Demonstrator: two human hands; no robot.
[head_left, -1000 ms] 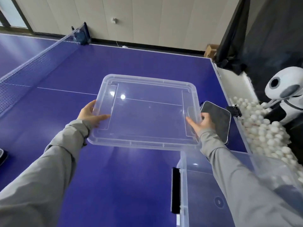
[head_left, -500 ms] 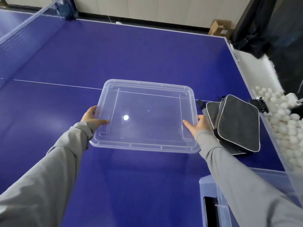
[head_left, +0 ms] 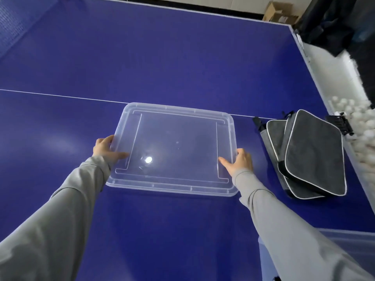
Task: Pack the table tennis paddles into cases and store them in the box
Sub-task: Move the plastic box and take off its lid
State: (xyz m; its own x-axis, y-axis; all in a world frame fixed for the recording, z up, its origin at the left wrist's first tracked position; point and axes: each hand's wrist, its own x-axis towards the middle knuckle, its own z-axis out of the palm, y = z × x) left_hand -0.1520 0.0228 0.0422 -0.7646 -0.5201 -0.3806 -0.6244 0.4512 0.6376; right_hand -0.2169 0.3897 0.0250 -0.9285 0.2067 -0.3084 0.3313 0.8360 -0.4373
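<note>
Holding the clear lid (head_left: 174,149) low over the blue table (head_left: 182,57), or perhaps already resting it there; hard to tell which. Gripping its left edge with the left hand (head_left: 105,149), thumb on top, fingers tucked underneath; gripping its right edge with the right hand (head_left: 239,163) the same way. Likely setting it aside to free the box (head_left: 345,242), peeking in at the lower right corner. Risking a slide if let go unevenly, slick plastic on slick tabletop. Also risking a nudge into the two grey cases (head_left: 310,155), stacked just beside the lid's right edge, one overlapping the other near the table's side. Crowding things further: loose white balls (head_left: 357,122) beyond that edge, a black clip (head_left: 338,124) by them. Seeing no bare paddles anywhere here.
</note>
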